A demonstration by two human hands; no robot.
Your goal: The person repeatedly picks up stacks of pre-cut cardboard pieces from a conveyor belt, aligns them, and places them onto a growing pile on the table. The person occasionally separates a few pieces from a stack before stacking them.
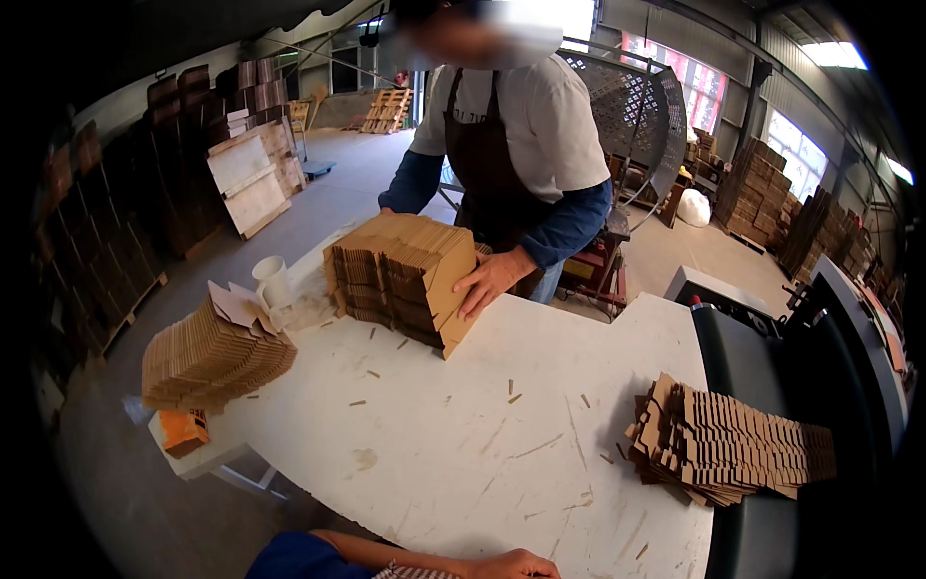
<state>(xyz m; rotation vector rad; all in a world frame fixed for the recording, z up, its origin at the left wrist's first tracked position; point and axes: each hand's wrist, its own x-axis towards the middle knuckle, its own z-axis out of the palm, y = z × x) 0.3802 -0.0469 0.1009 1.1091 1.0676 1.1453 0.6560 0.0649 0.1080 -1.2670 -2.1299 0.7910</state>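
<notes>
My left hand lies at the lower edge of the view, along the near side of the white table. Its fingers look curled, and the frame's edge cuts them off, so anything in them is hidden. My right hand is out of view. Across the table, a co-worker in a dark apron has both hands around a thick stack of brown cardboard pieces. One of the co-worker's hands presses flat on the stack's right side.
Another cardboard stack leans at the table's left, near a white mug and an orange box. Overlapping cut cardboard pieces lie at the right, reaching onto a dark conveyor belt. Small cardboard scraps dot the tabletop.
</notes>
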